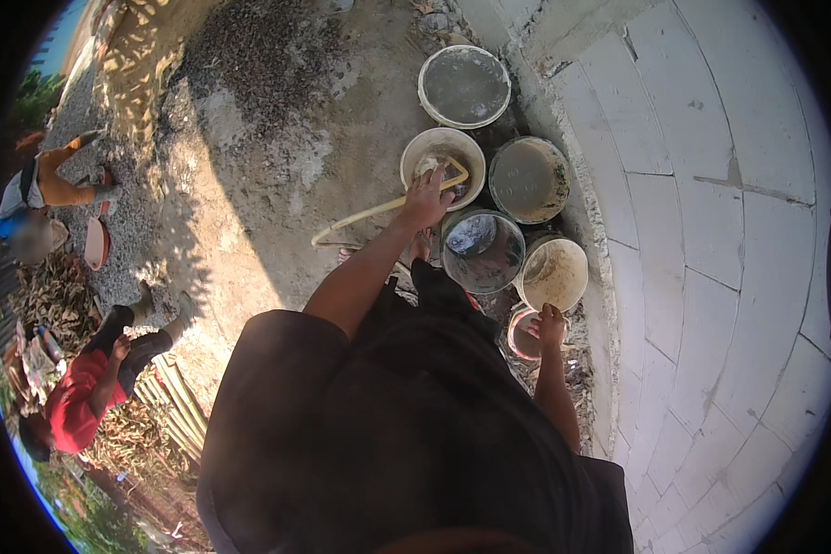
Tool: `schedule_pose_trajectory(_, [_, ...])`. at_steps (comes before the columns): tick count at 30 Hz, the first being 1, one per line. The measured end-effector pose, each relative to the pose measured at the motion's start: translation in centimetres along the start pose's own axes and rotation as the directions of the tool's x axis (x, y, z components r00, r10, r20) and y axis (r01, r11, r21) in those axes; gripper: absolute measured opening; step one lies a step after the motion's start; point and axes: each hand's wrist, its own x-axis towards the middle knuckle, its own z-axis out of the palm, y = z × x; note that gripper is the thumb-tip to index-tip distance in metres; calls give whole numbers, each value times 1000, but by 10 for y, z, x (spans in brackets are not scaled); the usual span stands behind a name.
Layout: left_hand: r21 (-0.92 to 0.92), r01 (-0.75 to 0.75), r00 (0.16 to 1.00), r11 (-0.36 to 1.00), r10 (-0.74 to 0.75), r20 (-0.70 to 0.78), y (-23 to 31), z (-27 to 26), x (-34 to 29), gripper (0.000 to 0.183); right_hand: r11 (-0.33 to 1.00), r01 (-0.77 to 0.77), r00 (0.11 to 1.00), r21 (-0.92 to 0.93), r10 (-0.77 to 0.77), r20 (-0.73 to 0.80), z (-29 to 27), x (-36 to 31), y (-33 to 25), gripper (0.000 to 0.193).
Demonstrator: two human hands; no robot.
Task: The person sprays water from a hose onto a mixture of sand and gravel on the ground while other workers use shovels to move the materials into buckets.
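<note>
My left hand [423, 201] is closed around a pale yellow hose [355, 218], seen from the back of the hand. The hose bends sharply over a whitish bucket [415, 148] with some material at its bottom. My right hand [548, 326] is closed at the near edge of a cream bucket [556, 270], which is stained inside. Whether its fingers grip the rim or a handle is hard to make out. A small reddish bucket [524, 332] sits just left of that hand. A dark bucket [485, 251] with water in it stands between my hands.
Two buckets of grey liquid, one farther off [464, 86] and one by the wall [528, 179], stand in the cluster. A light block wall [683, 231] rises on the right. Gravel [258, 65] lies ahead. Two people, one in a red shirt [85, 402], are at the left.
</note>
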Motion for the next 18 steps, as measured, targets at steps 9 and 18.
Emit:
schedule_pose_trajectory(9, [-280, 158, 954, 947, -74, 291, 8, -36, -84, 42, 977, -213, 970, 24, 214, -113, 12, 18, 40, 30])
schedule_pose_trajectory(18, [-132, 824, 557, 551, -830, 15, -154, -133, -336, 53, 874, 405, 887, -268, -305, 347, 179, 43, -151, 40])
